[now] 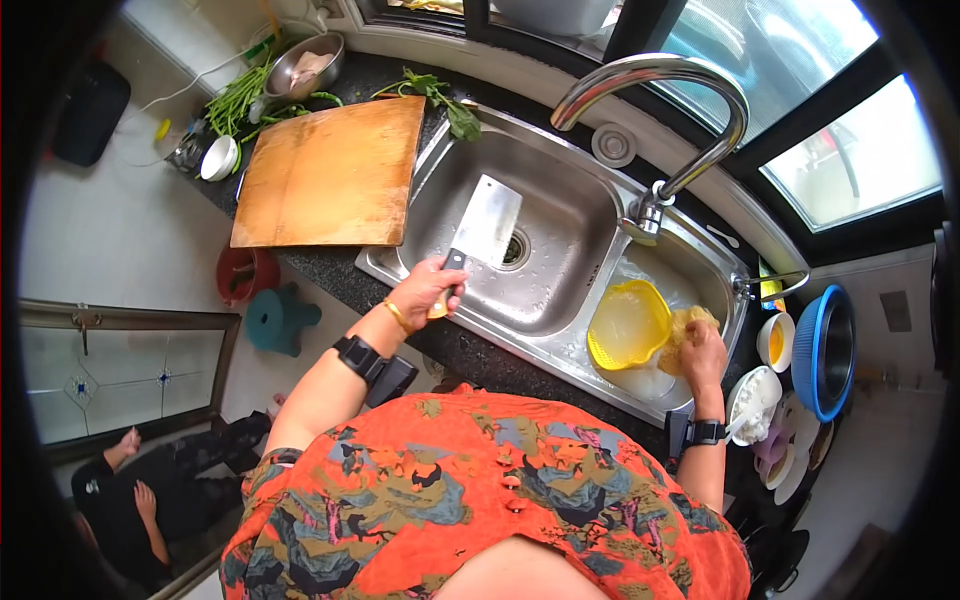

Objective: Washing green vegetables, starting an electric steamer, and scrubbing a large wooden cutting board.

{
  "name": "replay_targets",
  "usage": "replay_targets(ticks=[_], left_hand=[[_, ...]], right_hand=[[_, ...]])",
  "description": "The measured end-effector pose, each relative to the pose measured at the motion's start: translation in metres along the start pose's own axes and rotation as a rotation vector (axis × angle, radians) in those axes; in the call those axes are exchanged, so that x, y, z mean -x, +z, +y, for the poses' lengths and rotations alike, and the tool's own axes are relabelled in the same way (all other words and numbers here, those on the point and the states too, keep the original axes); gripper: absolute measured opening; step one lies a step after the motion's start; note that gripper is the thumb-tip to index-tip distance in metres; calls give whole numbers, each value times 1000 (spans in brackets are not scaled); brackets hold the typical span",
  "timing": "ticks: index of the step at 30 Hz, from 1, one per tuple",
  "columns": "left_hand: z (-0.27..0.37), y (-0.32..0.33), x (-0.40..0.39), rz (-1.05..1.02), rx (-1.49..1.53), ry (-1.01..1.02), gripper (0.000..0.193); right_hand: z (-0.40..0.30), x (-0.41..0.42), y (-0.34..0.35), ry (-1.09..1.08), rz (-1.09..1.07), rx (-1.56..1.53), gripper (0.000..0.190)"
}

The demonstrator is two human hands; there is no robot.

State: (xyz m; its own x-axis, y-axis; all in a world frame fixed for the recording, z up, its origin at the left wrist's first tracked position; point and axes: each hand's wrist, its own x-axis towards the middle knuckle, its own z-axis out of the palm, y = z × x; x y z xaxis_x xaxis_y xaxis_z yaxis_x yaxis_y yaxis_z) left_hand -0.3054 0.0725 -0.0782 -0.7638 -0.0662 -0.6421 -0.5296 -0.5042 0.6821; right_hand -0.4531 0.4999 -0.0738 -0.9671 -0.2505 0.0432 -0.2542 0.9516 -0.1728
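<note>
My left hand (430,291) grips the handle of a cleaver (489,219), its broad steel blade over the larger basin of a stainless steel sink (559,259). My right hand (703,351) is closed on a crumpled yellowish cloth or scrubber (681,337) in the smaller basin. Touching it on the left is a yellow plastic basket (628,326), with cloudy water around it. A wooden cutting board (330,176) lies on the counter, left of the sink. Leafy greens (439,97) hang over the sink's upper left corner.
A curved faucet (731,97) arches above the sink. Upper left stand a metal bowl with raw meat (307,69), green stalks (238,105) and a white bowl (219,157). Right are an egg bowl (775,342), a rice bowl (754,405) and a blue basin (806,352). A person (150,495) is at lower left.
</note>
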Motion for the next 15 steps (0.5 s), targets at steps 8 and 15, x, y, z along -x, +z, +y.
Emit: replay_targets(ticks=[8, 15], left_hand=[[-10, 15, -4, 12, -38, -57, 11], [-15, 19, -2, 19, -8, -61, 9]], right_hand=[[-119, -28, -46, -498, 165, 11, 20], [-164, -52, -28, -670, 106, -371, 25]])
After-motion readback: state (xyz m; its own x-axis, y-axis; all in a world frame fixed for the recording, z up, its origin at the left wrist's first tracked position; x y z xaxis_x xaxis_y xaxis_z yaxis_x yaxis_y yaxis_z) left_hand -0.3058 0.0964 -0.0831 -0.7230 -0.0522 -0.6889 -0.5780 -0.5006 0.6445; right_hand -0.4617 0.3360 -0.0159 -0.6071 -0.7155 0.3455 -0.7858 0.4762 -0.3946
